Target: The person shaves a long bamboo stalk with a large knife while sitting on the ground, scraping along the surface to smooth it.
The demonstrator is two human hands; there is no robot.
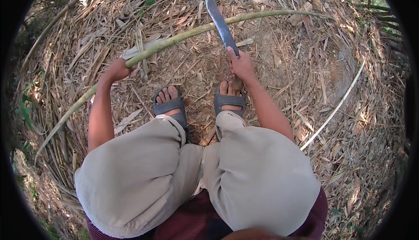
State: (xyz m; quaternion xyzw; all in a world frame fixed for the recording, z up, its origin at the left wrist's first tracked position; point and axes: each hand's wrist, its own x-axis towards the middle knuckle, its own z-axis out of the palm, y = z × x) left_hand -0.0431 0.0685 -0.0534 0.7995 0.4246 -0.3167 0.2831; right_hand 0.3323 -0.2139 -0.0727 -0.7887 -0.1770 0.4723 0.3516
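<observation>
My left hand [118, 70] is closed round a long green bamboo pole [179, 38], which runs from the lower left up across to the upper right. My right hand [242, 66] grips the handle of a machete [221, 25]. Its dark, slightly curved blade points up and away from me and overlaps the pole in the picture; whether the two touch I cannot tell. Most of the machete's handle is hidden inside my fist. Both hands are beyond my knees, the right one close to my sandalled right foot [230, 99].
Dry leaves and split stalks [279, 56] cover the ground. A thin pale strip [336, 108] lies at the right. Several bamboo stalks [59, 161] are heaped at the left, and a long brown stalk [56, 19] curves at the upper left. My left sandal [171, 106] rests among the litter.
</observation>
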